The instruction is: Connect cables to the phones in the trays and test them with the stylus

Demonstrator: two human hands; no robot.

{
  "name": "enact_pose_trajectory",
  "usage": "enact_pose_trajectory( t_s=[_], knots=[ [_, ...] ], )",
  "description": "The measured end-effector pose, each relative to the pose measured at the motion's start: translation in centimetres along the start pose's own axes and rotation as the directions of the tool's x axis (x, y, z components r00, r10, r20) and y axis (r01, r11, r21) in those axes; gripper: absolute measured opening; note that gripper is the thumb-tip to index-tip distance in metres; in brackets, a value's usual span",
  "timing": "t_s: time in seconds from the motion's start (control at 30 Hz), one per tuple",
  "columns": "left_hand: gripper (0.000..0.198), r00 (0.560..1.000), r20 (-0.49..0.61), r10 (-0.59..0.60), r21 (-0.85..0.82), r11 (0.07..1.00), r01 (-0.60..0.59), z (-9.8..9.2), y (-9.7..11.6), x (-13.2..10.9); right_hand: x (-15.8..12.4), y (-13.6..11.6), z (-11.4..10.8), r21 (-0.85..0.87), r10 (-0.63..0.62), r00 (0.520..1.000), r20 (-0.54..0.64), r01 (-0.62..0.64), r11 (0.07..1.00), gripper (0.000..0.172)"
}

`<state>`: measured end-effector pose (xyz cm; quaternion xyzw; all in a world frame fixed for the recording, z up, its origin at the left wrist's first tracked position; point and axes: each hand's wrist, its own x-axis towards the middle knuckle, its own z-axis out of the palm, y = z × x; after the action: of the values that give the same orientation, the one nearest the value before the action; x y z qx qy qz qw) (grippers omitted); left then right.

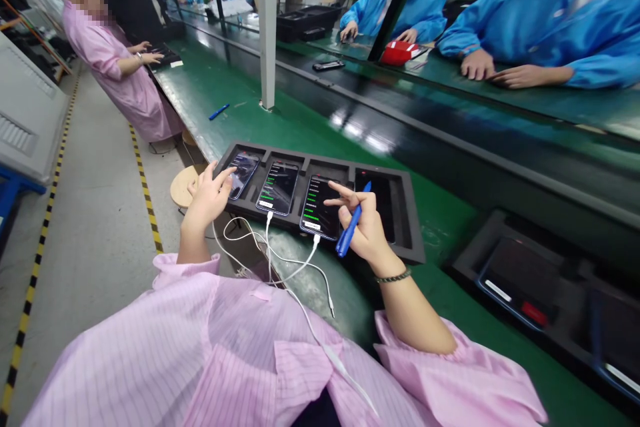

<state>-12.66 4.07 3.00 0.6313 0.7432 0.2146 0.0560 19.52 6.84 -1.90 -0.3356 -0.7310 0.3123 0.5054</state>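
Observation:
A black foam tray (411, 213) in front of me holds several phones in its slots. My left hand (210, 195) is at the leftmost phone (245, 172), fingers spread, its index fingertip over the screen. My right hand (363, 220) is over the third phone (316, 203), with a blue pen (353, 227) gripped against the palm and two fingers stretched toward the screen. Contact with the glass is unclear. The second phone (278, 187) and the third show green and white text lines, and each has a white cable (305, 259) plugged in. My right hand partly covers the fourth phone (383, 197).
Another foam tray (465, 257) with phones lies to the right. A second blue pen (219, 112) rests on the green bench (200, 80) near a white post (267, 27). A person in pink works at the left; two people in blue sit across the line.

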Motion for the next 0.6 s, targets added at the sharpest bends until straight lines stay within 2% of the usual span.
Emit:
enact_pose_trajectory(
  t_s=[0.2,0.33,0.4,0.5,0.6],
  knots=[
    [0.065,0.998,-0.051,-0.029,-0.084,0.996,0.025,0.3,-2.8,0.8,-0.2,-0.3,-0.2,-0.068,-0.028,0.995,0.098,0.035,0.997,0.022],
    [0.079,0.999,-0.050,0.016,-0.197,0.980,-0.025,0.9,-4.1,0.9,0.9,-1.3,0.4,-0.115,-0.056,0.988,0.147,0.073,0.991,0.015],
    [0.081,0.999,-0.036,0.036,-0.230,0.972,-0.043,1.2,-4.4,0.9,2.2,-1.9,1.2,-0.170,-0.044,0.968,0.246,0.088,0.981,0.016],
    [0.078,0.999,-0.024,0.039,-0.233,0.971,-0.044,1.5,-4.4,1.0,4.2,-2.5,2.9,-0.293,-0.050,0.913,0.406,0.181,0.939,0.019],
    [0.076,0.999,-0.017,0.040,-0.224,0.974,-0.042,1.5,-4.5,1.0,5.4,-2.8,4.0,-0.377,-0.039,0.882,0.470,0.240,0.895,0.015]
  ],
)
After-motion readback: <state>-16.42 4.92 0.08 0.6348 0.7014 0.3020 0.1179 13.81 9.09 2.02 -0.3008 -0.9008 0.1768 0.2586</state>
